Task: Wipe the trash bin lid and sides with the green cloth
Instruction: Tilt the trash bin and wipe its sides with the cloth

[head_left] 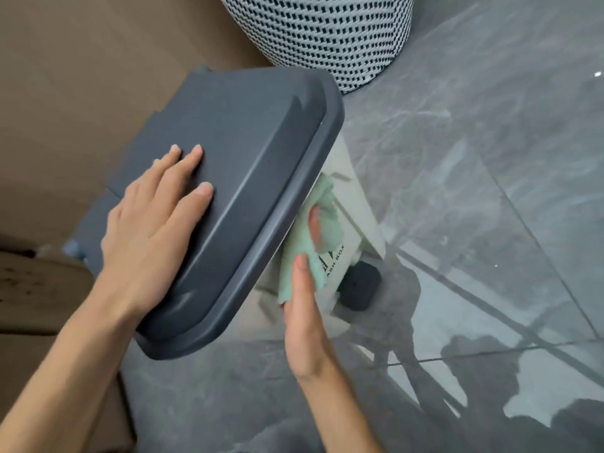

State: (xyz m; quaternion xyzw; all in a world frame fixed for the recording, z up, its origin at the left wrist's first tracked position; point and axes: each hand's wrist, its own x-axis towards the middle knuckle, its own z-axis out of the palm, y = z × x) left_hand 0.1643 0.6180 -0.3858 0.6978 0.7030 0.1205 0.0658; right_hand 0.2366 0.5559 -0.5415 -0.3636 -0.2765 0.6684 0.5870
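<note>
A trash bin with a dark grey lid (pixel 255 152) and a white body (pixel 354 204) stands on the floor, seen from above. My left hand (pixel 153 223) lies flat on the lid, fingers spread, holding nothing. Below the lid's front edge, my right hand (pixel 305 322) presses the green cloth (pixel 322 220) against the white front side of the bin, thumb on the cloth and fingers partly hidden in its folds. Black lettering shows on the bin front beside the cloth. The black foot pedal (pixel 359 286) sticks out at the bin's base.
A black-and-white woven basket (pixel 327 34) stands just behind the bin. A brown wall or panel (pixel 81 76) runs along the left. Glossy grey marble floor tiles (pixel 490 191) spread to the right and front, showing reflections.
</note>
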